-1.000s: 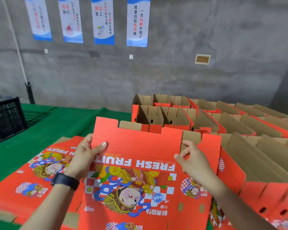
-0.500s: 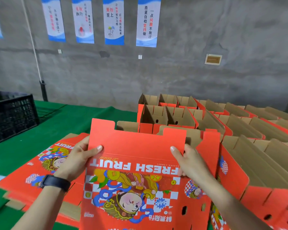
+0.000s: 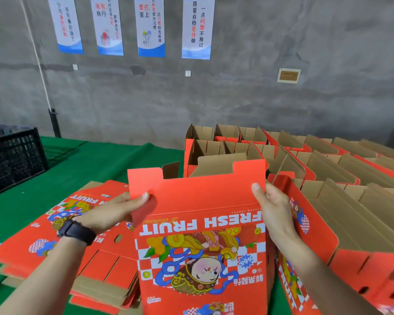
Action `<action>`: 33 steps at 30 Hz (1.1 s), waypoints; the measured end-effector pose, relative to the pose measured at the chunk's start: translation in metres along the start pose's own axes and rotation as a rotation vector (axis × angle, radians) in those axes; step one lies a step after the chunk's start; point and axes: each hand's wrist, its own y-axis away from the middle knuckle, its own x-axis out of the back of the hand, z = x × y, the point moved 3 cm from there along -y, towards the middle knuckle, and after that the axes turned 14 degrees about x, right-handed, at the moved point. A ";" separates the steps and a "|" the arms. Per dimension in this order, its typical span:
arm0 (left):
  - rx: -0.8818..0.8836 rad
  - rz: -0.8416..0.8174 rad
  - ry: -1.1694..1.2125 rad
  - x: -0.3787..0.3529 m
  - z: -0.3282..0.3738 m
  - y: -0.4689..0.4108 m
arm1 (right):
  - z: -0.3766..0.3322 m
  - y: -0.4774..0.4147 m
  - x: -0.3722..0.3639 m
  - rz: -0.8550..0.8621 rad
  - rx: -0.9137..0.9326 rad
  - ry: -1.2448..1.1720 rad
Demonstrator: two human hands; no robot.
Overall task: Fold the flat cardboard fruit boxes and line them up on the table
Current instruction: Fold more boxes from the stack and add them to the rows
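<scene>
We are gripping the red fruit box (image 3: 198,201) by its upper edges. Our left hand (image 3: 114,214) is pinching the left side, thumb on the printed face, and our right hand (image 3: 273,210) is clasping the right side likewise. We are holding the box upright over the green table (image 3: 89,164), between the stack of flat boxes (image 3: 55,226) and the rows of folded boxes (image 3: 328,169). A black crate (image 3: 11,155) is sitting far left.

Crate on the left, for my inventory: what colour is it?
The crate is black, best seen in the head view.
</scene>
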 end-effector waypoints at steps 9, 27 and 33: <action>0.086 0.087 -0.505 -0.029 0.031 -0.003 | 0.006 -0.001 0.034 0.044 -0.057 -0.151; 0.042 0.662 -0.010 -0.063 0.005 -0.006 | 0.028 0.027 0.047 0.170 0.087 0.092; -0.004 0.709 -0.213 -0.084 0.017 0.011 | 0.025 0.039 0.060 0.081 0.052 0.265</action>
